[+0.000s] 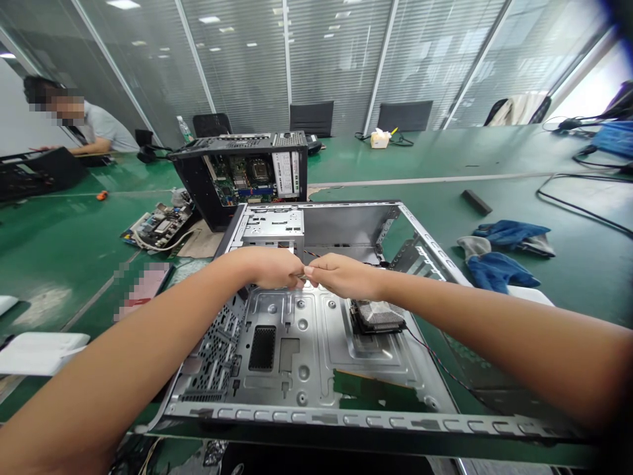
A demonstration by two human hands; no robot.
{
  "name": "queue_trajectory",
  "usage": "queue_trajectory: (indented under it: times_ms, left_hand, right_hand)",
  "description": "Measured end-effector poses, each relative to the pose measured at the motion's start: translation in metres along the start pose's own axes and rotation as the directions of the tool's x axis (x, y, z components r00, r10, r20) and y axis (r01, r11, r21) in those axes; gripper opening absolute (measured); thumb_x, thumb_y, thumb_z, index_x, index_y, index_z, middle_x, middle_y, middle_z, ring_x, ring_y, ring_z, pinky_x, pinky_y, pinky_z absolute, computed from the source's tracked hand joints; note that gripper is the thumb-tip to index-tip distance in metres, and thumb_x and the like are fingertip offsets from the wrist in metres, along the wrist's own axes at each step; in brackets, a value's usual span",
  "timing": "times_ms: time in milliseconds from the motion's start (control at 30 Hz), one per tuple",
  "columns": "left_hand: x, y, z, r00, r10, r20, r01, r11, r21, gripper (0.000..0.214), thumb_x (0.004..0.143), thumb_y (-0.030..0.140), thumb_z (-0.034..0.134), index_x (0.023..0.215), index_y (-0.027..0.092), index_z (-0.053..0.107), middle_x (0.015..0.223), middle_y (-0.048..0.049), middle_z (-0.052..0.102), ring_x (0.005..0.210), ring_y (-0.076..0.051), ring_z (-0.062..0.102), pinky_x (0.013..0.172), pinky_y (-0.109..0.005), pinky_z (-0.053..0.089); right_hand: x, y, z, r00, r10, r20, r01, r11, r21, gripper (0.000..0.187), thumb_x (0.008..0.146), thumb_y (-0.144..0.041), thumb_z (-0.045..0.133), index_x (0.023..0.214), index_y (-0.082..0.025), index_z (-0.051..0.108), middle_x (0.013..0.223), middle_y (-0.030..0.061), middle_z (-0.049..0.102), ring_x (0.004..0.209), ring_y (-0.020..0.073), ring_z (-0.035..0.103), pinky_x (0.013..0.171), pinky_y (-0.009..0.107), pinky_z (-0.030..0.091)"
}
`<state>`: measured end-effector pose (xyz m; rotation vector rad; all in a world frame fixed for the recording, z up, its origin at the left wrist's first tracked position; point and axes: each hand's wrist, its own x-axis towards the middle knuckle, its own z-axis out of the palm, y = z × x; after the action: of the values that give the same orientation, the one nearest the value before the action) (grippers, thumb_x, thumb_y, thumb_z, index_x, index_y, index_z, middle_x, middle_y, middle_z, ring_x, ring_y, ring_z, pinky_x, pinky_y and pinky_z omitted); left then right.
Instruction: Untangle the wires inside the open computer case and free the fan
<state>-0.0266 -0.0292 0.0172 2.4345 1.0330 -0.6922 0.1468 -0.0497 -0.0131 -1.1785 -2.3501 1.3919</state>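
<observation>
Over the middle of an open computer case (316, 343) lying on its side, my two hands meet at the fingertips. My left hand (277, 267) is closed, fingers curled down. Thumb and fingers of my right hand (341, 276) are pinched together against it. Whatever is between them is too small or too hidden to name. Below my right wrist, a CPU cooler (378, 315) with metal fins sits on the case floor, its thin cable running right. Green memory sticks (376, 389) lie near the front edge of the case.
Behind stands an upright computer tower (242, 178) with its motherboard exposed. Left of it lies a circuit board with cables (161, 224). Blue-grey gloves (507, 254) and a dark bar (476, 202) are at right. A co-worker (93, 125) sits at far left.
</observation>
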Motion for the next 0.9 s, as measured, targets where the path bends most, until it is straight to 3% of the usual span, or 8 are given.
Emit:
queue_trajectory:
  times_ms: [233, 367, 533, 700, 900]
  left_hand:
    - [-0.0002, -0.002, 0.0005, 1.0, 0.003, -0.012, -0.003, 1.0, 0.009, 0.032, 0.088, 0.033, 0.044, 0.102, 0.016, 0.068, 0.085, -0.0074, 0.066, 0.067, -0.016, 0.052, 0.062, -0.027, 0.039]
    - [0.0008, -0.0017, -0.0001, 1.0, 0.004, 0.0, -0.004, 1.0, 0.0, 0.028, 0.088, 0.03, 0.045, 0.098, 0.016, 0.067, 0.083, -0.0069, 0.065, 0.066, -0.016, 0.052, 0.061, -0.027, 0.038]
    - [0.0022, 0.0003, -0.0005, 1.0, 0.01, -0.01, -0.01, 0.999, 0.032, 0.026, 0.088, 0.031, 0.045, 0.091, 0.016, 0.066, 0.076, -0.0051, 0.062, 0.063, -0.015, 0.049, 0.058, -0.027, 0.036]
    - [0.001, 0.0015, -0.0002, 1.0, -0.01, -0.009, 0.01, 0.999, 0.051, 0.026, 0.088, 0.031, 0.044, 0.09, 0.016, 0.066, 0.076, -0.0054, 0.062, 0.06, -0.014, 0.048, 0.056, -0.027, 0.035]
    - [0.0007, 0.0027, 0.0001, 1.0, -0.021, -0.02, 0.022, 0.998, 0.055, 0.029, 0.089, 0.032, 0.044, 0.095, 0.016, 0.068, 0.079, -0.007, 0.065, 0.063, -0.016, 0.051, 0.059, -0.028, 0.037]
  right_hand:
    - [0.0062, 0.0052, -0.0047, 0.999, -0.041, 0.025, 0.042, 0.998, -0.043, 0.035, 0.093, -0.036, 0.037, 0.066, -0.018, 0.048, 0.052, -0.006, 0.034, 0.049, 0.0089, 0.029, 0.051, 0.026, 0.025]
    - [0.0089, 0.0071, -0.0047, 0.995, -0.104, -0.009, 0.099, 0.97, -0.22, 0.035, 0.093, -0.035, 0.035, 0.066, -0.018, 0.048, 0.061, -0.0009, 0.046, 0.057, 0.0113, 0.039, 0.056, 0.026, 0.029]
    - [0.0074, 0.0076, -0.0044, 0.986, -0.167, 0.006, 0.15, 0.868, -0.473, 0.032, 0.095, -0.036, 0.033, 0.072, -0.019, 0.048, 0.063, 0.0007, 0.049, 0.058, 0.0127, 0.038, 0.057, 0.028, 0.027]
    - [0.0081, 0.0098, -0.0063, 0.981, -0.19, 0.027, 0.185, 0.899, -0.397, 0.034, 0.095, -0.036, 0.032, 0.071, -0.019, 0.048, 0.064, 0.0002, 0.049, 0.059, 0.0126, 0.039, 0.058, 0.028, 0.027]
    - [0.0093, 0.0073, -0.0064, 0.99, -0.143, 0.02, 0.143, 0.95, -0.278, 0.035, 0.094, -0.035, 0.032, 0.064, -0.02, 0.042, 0.063, -0.001, 0.047, 0.057, 0.0115, 0.038, 0.056, 0.027, 0.027]
